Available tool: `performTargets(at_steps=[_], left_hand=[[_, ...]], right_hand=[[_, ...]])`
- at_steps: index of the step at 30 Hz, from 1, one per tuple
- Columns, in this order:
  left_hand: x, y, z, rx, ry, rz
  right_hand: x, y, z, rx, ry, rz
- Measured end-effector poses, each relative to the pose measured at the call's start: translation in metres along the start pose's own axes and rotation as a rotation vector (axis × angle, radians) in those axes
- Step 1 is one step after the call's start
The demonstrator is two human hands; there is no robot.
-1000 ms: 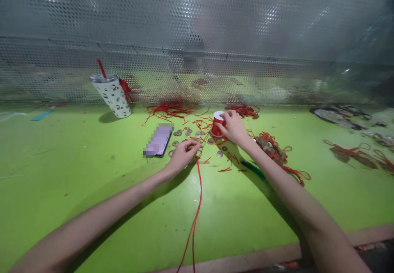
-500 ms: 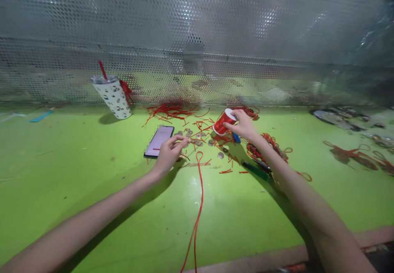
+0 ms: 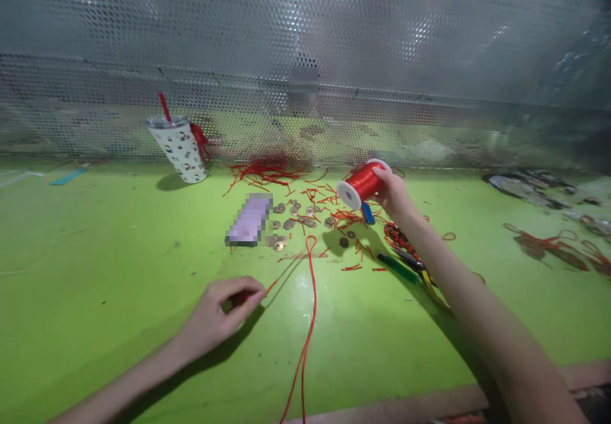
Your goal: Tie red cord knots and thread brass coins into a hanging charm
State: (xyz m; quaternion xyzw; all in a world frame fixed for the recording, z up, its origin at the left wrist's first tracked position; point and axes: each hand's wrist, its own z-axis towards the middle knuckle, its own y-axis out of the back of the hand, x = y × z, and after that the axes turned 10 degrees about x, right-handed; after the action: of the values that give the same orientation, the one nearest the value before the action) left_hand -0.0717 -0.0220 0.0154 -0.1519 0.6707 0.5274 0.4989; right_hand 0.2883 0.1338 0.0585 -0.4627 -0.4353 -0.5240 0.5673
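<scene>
A spool of red cord [image 3: 365, 183] is gripped in my right hand [image 3: 394, 193], raised and tilted above the green table. My left hand [image 3: 233, 312] pinches the red cord's free end [image 3: 272, 285] between thumb and fingertips, lower and to the left. Between the hands the cord runs faint and partly blurred. A looped red cord [image 3: 312, 296] lies on the table in the middle, its two strands reaching down toward the near edge. Several round metal coins [image 3: 289, 225] are spread below the spool.
A phone [image 3: 249, 219] and a patterned tumbler with a straw [image 3: 179, 150] stand at left. Cut red cord scraps [image 3: 267, 170], a blue lighter-like object [image 3: 367, 213], a green-handled tool [image 3: 398, 267], yellow-handled pliers [image 3: 432, 290] and knotted red cords [image 3: 400, 239] lie around. A perforated metallic sheet [image 3: 238, 106] hangs behind.
My left hand has pulled down and left with the cord's end, away from the phone and coins. My right hand has lifted the spool slightly rightward and tipped it toward me.
</scene>
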Motion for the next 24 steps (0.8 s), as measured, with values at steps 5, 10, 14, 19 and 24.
performTargets(at_steps=[5,10,14,19,24], left_hand=[[0.001,0.004,-0.018,0.207,-0.223,0.199],[0.003,0.006,-0.005,0.059,-0.226,0.232],[-0.01,-0.001,0.027,0.018,-0.052,0.101],[-0.036,-0.03,0.074,0.127,0.059,-0.502],[-0.046,-0.052,0.098,0.257,0.085,-0.967]], right_hand=[[0.003,-0.002,-0.006,-0.043,0.036,0.041],[0.011,-0.021,-0.024,0.035,0.044,0.033],[0.02,-0.043,-0.043,0.098,0.041,-0.049],[0.022,-0.068,-0.066,0.143,0.072,-0.084],[0.016,-0.078,-0.078,0.124,0.117,-0.221]])
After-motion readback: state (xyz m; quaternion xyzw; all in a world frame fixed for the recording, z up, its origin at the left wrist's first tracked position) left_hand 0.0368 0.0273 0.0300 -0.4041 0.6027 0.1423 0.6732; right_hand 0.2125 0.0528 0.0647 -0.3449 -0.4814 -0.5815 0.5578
